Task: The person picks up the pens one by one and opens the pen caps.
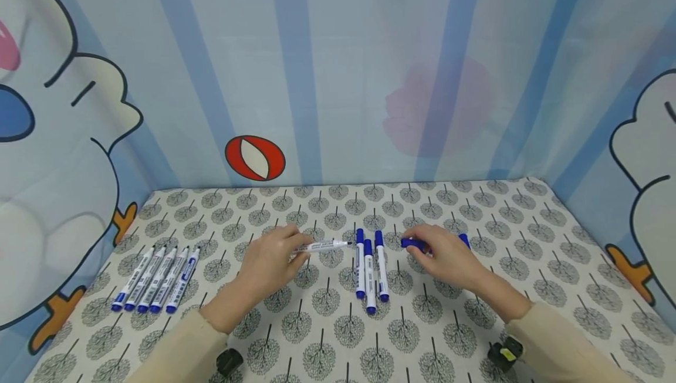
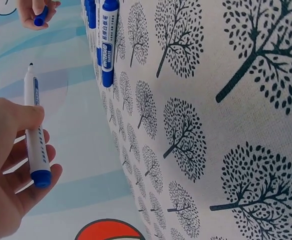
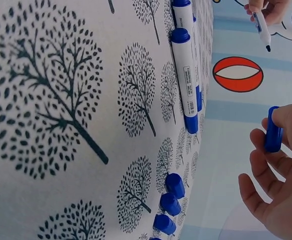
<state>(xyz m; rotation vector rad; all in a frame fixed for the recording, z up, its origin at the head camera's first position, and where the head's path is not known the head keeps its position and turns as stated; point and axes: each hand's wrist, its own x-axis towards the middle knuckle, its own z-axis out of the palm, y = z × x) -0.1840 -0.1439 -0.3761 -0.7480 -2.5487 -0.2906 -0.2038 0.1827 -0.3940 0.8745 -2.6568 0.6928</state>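
Note:
In the head view my left hand [image 1: 270, 257] holds an uncapped white whiteboard marker [image 1: 326, 246], its dark tip pointing right. The left wrist view shows this marker [image 2: 35, 135] between thumb and fingers, blue end toward the fingertips. My right hand [image 1: 446, 256] pinches a blue marker cap [image 3: 273, 132] between thumb and index finger, the other fingers spread loosely. Cap and marker are apart, both raised above the table. Between the hands lie three capped markers [image 1: 369, 274] side by side. Several loose blue caps [image 3: 170, 204] sit on the cloth below my right hand, mostly hidden by it in the head view.
Several uncapped markers [image 1: 158, 280] lie in a slanted row at the left of the table, tips away from me. A tree-print cloth [image 1: 322, 336] covers the table. Printed blue-striped curtains [image 1: 348, 78] close off the back and both sides.

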